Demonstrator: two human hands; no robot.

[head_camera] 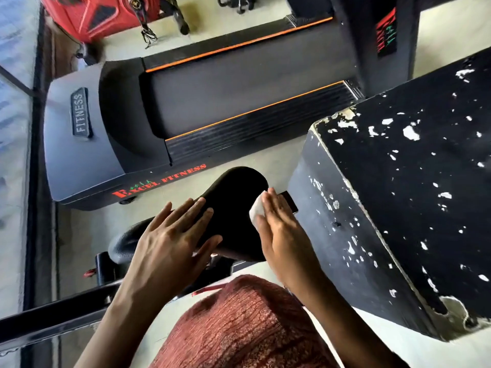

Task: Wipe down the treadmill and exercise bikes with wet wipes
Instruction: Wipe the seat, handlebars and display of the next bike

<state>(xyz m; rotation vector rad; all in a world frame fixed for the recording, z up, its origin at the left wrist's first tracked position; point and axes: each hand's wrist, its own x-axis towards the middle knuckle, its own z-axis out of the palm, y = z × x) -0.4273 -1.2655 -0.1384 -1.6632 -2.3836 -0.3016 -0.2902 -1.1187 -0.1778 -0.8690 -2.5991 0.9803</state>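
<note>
Pale floor [279,160], daylit glass wall [16,102] along the left, chipped black painted box [411,181] at right

The wipe [256,211] is mostly hidden beneath the right hand [281,232]; only its white edge shows. The bike seat [236,205] is partly covered by that hand and the left hand [172,235]. The red machine [98,17] is cut by the top edge, the chipped black box [411,181] by the right.

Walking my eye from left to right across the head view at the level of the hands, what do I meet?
Left hand → black padded bike saddle → white wet wipe → right hand → large black box with chipped paint.
</note>
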